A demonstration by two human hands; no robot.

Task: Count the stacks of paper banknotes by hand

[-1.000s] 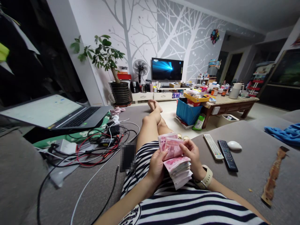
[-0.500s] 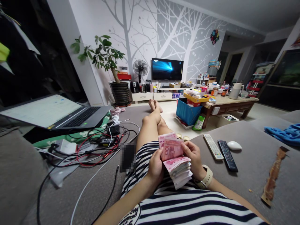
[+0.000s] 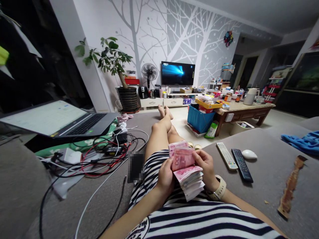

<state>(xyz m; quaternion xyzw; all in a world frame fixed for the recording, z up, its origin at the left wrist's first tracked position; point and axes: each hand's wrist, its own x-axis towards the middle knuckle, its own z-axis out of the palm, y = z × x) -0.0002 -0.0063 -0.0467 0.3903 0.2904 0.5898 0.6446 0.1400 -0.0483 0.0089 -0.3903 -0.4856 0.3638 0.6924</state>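
Note:
A folded stack of pink banknotes (image 3: 183, 160) marked 100 is held over my lap. My left hand (image 3: 165, 175) is closed on the left side of the stack, its thumb lying on the notes. My right hand (image 3: 204, 165), with a pale watch (image 3: 220, 188) on the wrist, pinches the upper right edge of a top note. The lower ends of the notes fan out in several layers between my hands, above the striped cloth (image 3: 199, 217). Most of my left fingers are hidden behind the stack.
To the left lie an opened laptop (image 3: 82, 122), tangled cables (image 3: 112, 149) and a pixelated dark object (image 3: 136, 167). On the right are a white remote (image 3: 227, 156), a black remote (image 3: 241, 165), a white mouse (image 3: 249, 154) and a brown worn strip (image 3: 292, 187).
The top note in my right fingers has shifted very slightly against the stack. Otherwise both hands and the things around stay where they were.

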